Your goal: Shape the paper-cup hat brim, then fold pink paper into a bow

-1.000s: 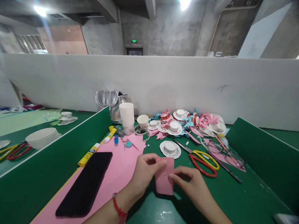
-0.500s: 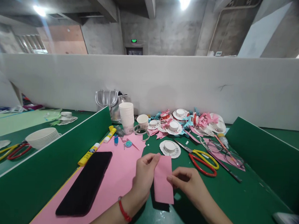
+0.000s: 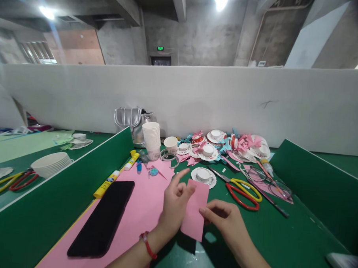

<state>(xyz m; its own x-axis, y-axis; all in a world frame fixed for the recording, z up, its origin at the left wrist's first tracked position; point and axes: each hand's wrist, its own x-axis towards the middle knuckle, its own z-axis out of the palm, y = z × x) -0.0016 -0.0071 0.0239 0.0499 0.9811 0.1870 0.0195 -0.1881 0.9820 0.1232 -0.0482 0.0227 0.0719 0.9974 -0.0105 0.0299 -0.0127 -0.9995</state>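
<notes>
A folded piece of pink paper [image 3: 195, 213] is held slightly tilted above the green table. My right hand [image 3: 225, 221] pinches its right edge between thumb and fingers. At the upper left edge is my left hand [image 3: 176, 203], its index finger raised and apart from the paper. The left thumb lies against the paper's corner, while the other fingers are curled behind it. Just beyond the paper sits a white fringed paper disc [image 3: 203, 177] with a raised round centre. Scissors [image 3: 244, 192] with red and yellow handles lie to the right.
A black phone [image 3: 102, 219] rests on a large pink sheet [image 3: 143, 203], near glue sticks [image 3: 106, 184]. Stacked paper cups [image 3: 151, 138], a silver bag [image 3: 129, 120] and pink-and-blue paper crafts [image 3: 226, 144] stand at the back. Eyeglasses [image 3: 267, 181] lie right. Green dividers [image 3: 76, 177] flank the space.
My left index finger has lifted off the paper and stretched upward. The paper has tilted, its lower end shifting left. My right hand keeps its pinch on the right edge.
</notes>
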